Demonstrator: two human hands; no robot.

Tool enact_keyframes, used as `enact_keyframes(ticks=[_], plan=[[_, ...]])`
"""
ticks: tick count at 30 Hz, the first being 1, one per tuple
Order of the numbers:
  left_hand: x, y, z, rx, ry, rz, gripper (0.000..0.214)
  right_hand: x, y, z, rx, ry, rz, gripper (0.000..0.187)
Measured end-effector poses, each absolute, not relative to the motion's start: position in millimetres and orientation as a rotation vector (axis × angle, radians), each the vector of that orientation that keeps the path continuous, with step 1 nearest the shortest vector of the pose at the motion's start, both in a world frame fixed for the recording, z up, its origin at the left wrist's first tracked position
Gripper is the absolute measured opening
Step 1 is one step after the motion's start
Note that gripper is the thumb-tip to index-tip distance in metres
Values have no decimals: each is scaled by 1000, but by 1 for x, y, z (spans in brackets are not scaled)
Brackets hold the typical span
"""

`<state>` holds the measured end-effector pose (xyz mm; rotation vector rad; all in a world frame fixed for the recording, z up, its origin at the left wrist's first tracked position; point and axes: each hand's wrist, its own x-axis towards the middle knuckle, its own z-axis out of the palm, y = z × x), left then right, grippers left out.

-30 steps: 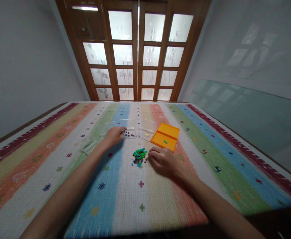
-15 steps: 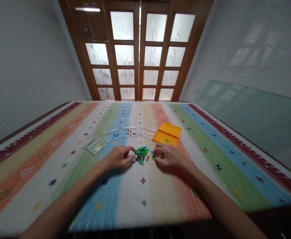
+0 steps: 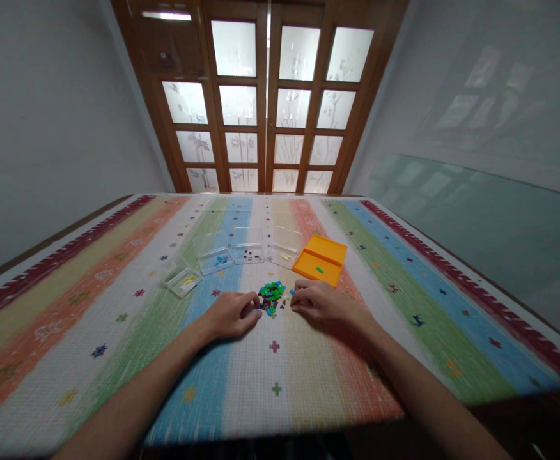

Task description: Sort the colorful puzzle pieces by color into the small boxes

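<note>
A small heap of green, blue and dark brown plastic pieces (image 3: 271,295) lies on the striped tablecloth between my two hands. At the heap's left edge, my left hand (image 3: 233,314) has thumb and forefinger curled toward each other. What the tips hold, if anything, is too small to make out. My right hand (image 3: 317,303) rests just right of the heap, fingers bent down and pressed together over the cloth. Its fingertips hide whatever is under them. A loose blue piece (image 3: 292,292) shows beside these fingers.
Beyond the heap stand open clear boxes: one with yellow pieces (image 3: 183,282), one with blue (image 3: 216,260), one with dark brown (image 3: 248,253), one with pale yellow (image 3: 284,256). An open orange box (image 3: 319,259) holds a green piece. Wooden glazed doors stand behind the table.
My left hand has drawn slightly down, its thumb and forefinger closer together. The fingers of my right hand have closed downward, and the green piece near them no longer shows.
</note>
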<state>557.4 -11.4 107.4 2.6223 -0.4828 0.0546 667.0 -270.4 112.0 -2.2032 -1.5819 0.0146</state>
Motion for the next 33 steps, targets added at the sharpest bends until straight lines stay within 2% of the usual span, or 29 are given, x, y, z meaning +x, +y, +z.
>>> enact_keyframes(ticks=[5, 12, 16, 22, 27, 33], plan=[[557, -11, 107, 2622, -503, 68, 21, 674, -275, 117, -2217, -1492, 49, 8], [558, -8, 100, 2626, -567, 98, 21, 718, -312, 127, -2423, -1141, -314, 7], [559, -7, 97, 2625, -587, 121, 22, 733, -325, 120, -2582, -953, -398, 8], [559, -7, 99, 2630, -597, 118, 23, 737, -331, 118, -2730, -845, -350, 17], [559, -7, 98, 2623, -604, 130, 22, 731, -331, 133, -2554, -883, -349, 17], [559, -8, 98, 2618, -591, 131, 21, 691, -294, 130, -2365, -1218, 31, 11]])
